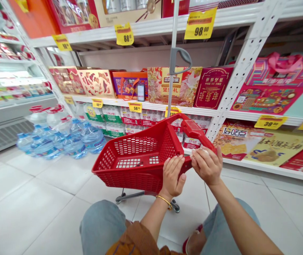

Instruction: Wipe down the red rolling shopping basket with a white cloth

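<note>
A small red plastic shopping cart (130, 179) with a mesh basket stands in front of my knees. My left hand (172, 175), with a gold bracelet at the wrist, has its fingers hooked over the near rim of the basket and its thumb outside. At the lower end of the red push handle (195, 131) is my right hand (207, 164). Its fingers are closed around a white tissue (204, 149), mostly hidden and pressed against the handle. Nothing lies in the visible part of the basket. A grey pole with a hook (182, 58) rises behind the handle.
White shelving (141, 102) with boxed gifts and yellow price tags runs behind the cart. Shrink-wrapped bottle packs (132, 118) sit below. Large water bottles (72, 143) stand on the tiled floor (47, 198) at left, near a chilled display (13, 102). Snack boxes (268, 143) fill the right shelf.
</note>
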`<state>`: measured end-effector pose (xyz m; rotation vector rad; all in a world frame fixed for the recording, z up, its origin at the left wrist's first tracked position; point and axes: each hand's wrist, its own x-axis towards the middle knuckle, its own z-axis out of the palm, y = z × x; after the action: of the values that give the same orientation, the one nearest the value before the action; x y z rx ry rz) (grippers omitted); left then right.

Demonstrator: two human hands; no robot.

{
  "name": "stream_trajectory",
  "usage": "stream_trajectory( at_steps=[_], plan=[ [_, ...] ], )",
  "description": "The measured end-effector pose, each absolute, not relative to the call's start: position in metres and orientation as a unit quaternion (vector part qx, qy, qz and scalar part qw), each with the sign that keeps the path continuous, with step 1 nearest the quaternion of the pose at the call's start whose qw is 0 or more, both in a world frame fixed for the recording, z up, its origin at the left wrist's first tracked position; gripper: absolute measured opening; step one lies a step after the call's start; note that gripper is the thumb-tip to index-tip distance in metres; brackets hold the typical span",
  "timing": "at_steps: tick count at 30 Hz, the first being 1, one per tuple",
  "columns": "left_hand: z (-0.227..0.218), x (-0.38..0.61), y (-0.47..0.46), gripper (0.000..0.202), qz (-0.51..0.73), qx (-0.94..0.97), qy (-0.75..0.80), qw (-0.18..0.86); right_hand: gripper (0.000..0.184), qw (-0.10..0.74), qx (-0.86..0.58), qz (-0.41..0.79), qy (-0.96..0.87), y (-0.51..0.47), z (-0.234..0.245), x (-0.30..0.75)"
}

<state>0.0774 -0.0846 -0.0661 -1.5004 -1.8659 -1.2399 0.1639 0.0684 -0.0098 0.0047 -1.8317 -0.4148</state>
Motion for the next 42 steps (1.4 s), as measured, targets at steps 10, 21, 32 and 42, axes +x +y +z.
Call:
stream_trajectory(
  at_steps=[10,21,32,42],
  plan=[
    [-0.064,0.072,-0.088,0.055,-0.478,-0.548,-0.657,0.199,0.020,0.573,0.053,-0.036,-0.817,0.093,0.004,0.173],
    [-0.065,0.054,-0.106,0.050,-0.479,-0.542,-0.657,0.214,0.018,0.594,-0.008,-0.013,-0.805,0.049,0.004,0.163],
    [-0.050,0.060,-0.139,0.054,-0.499,-0.491,-0.672,0.241,0.022,0.590,-0.025,-0.014,-0.807,-0.001,0.005,0.165],
    [-0.024,0.099,-0.118,0.064,-0.487,-0.443,-0.709,0.252,0.035,0.606,-0.012,-0.026,-0.795,-0.019,-0.011,0.165]
  ],
)
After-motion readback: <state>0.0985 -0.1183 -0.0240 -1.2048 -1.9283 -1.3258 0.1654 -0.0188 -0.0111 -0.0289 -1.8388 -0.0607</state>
